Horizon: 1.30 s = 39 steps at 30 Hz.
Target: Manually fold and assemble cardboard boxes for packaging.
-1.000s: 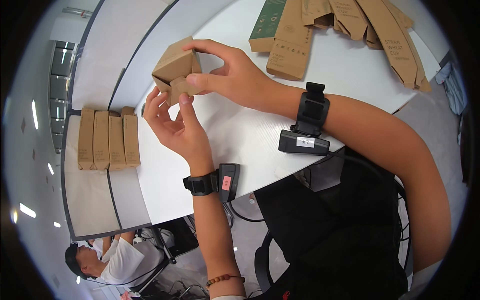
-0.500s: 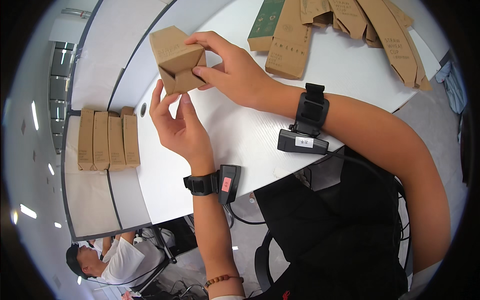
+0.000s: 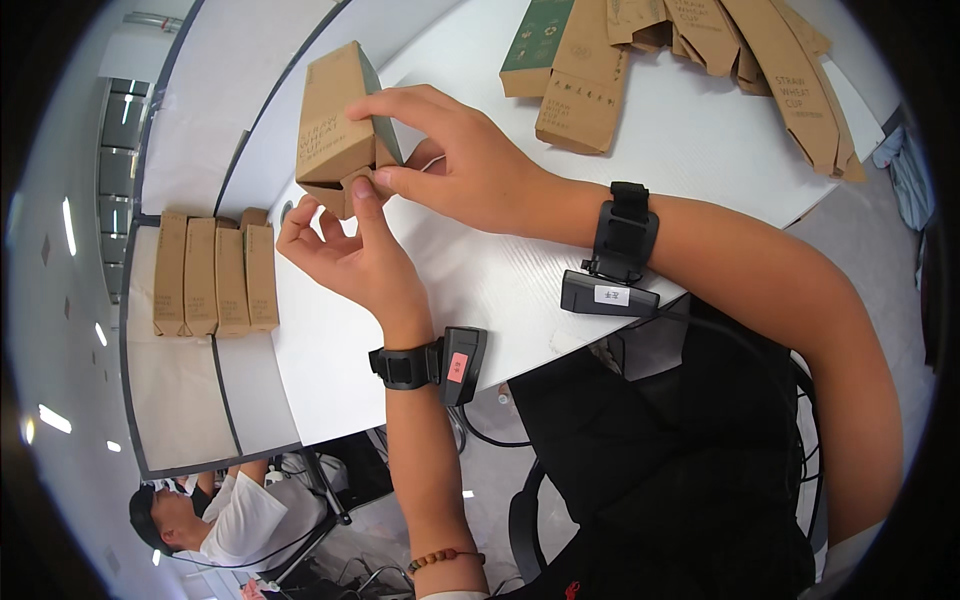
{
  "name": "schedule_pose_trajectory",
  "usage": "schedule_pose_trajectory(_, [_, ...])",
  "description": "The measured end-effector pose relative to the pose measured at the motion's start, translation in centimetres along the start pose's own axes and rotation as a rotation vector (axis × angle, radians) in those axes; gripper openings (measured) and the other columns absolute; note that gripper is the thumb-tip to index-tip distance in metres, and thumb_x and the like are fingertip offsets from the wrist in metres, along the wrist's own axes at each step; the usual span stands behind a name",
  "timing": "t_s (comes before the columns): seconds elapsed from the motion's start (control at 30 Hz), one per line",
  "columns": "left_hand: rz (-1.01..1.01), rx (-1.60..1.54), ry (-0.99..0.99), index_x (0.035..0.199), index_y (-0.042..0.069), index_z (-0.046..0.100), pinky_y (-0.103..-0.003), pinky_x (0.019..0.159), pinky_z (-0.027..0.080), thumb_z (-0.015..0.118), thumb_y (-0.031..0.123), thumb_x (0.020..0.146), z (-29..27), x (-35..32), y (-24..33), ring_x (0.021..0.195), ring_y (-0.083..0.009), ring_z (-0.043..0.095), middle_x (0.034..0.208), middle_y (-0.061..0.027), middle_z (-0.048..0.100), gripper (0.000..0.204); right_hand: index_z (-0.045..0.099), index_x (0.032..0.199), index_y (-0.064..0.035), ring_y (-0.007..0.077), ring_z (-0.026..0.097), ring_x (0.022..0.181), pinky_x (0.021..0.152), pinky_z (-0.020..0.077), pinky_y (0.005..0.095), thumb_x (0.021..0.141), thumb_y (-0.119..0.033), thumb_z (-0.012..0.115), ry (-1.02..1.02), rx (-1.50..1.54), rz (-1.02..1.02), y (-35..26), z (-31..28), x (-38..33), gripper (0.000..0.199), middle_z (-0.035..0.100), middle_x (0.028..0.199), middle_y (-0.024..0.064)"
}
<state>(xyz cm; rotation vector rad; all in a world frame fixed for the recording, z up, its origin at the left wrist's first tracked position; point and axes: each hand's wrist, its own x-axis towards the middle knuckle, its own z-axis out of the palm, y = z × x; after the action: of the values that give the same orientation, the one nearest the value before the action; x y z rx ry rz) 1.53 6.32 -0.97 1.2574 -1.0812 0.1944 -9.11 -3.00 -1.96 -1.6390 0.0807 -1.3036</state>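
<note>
Head view. Brown cardboard box (image 3: 335, 115) in the upper left of the frame, tilted, raised off the white table (image 3: 500, 270), one end turned toward the wearer. Right hand (image 3: 470, 165) grasps it: fingers over the printed face, thumb at the near end. Left hand (image 3: 365, 270) just below; its thumb meets the end flap (image 3: 355, 190), the other fingers curl by the lower edge. Cannot tell whether these pinch or only brace.

Handling, judged by eye: light, thin card; walls fairly stiff along the folds, soft mid-panel, easily dented or creased. Dry matt surface, unlikely to slip. Best held by opposite side walls close to the folded edges; flap by its rim, lightly.

Nearby: row of upright cartons (image 3: 200, 275) at left of frame; loose cartons (image 3: 790, 90) at upper right, beside a green-sided carton (image 3: 535, 45).
</note>
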Motion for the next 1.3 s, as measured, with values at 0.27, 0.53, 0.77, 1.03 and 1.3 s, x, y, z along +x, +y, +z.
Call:
schedule_pose_trajectory(0.27, [-0.132,-0.084,-0.016,0.121,0.002,0.039,-0.037,0.093,0.060,0.071,0.009,0.093,0.1,0.1,-0.2,0.120,-0.0269,0.055,0.129,-0.0130,0.037,0.043,0.049,0.142,-0.0140,0.0240,0.067,0.102,0.083,0.0614,0.0321,0.090,-0.003,0.066,-0.013,-0.063,-0.028,1.0,0.4,-0.2,0.055,0.045,0.138,0.0132])
schedule_pose_trajectory(0.53, [-0.150,0.001,-0.026,0.123,0.003,0.039,-0.038,0.090,0.058,0.072,0.009,0.092,-0.7,0.1,-1.2,0.117,-0.0257,0.056,0.130,-0.0124,0.038,0.046,0.051,0.139,-0.0121,0.0353,0.060,0.115,0.095,0.0556,0.0383,0.087,-0.004,0.068,-0.020,-0.065,0.009,0.9,0.4,-0.4,0.055,0.046,0.136,0.0199])
schedule_pose_trajectory(0.77, [-0.272,-0.061,-0.003,0.124,0.003,0.039,-0.037,0.090,0.058,0.070,0.007,0.093,-0.4,-0.1,-0.8,0.114,-0.0250,0.057,0.129,-0.0128,0.041,0.044,0.048,0.143,-0.0144,0.0257,0.066,0.102,0.087,0.0602,0.0339,0.090,-0.003,0.065,-0.043,-0.085,0.034,1.5,0.6,-0.6,0.056,0.044,0.138,0.0148])
schedule_pose_trajectory(1.03, [-0.234,-0.118,-0.115,0.137,0.003,0.034,-0.043,0.101,0.053,0.069,0.003,0.090,0.3,-0.1,-0.1,0.121,-0.0263,0.054,0.139,-0.0158,0.038,0.058,0.045,0.146,-0.0152,0.0270,0.066,0.104,0.088,0.0601,0.0349,0.090,-0.005,0.064,-0.049,-0.033,0.128,1.0,-0.2,-0.5,0.061,0.043,0.139,0.0160])
schedule_pose_trajectory(1.3, [-0.001,0.328,-0.107,0.134,-0.001,0.044,-0.037,0.097,0.048,0.089,0.026,0.075,-1.1,1.3,-1.5,0.114,-0.0241,0.057,0.129,-0.0136,0.053,0.079,0.044,0.151,-0.0197,0.0285,0.057,0.122,0.086,0.0559,0.0327,0.086,-0.001,0.051,-0.292,-0.046,0.210,1.4,0.0,-0.4,0.068,0.034,0.152,0.0178])
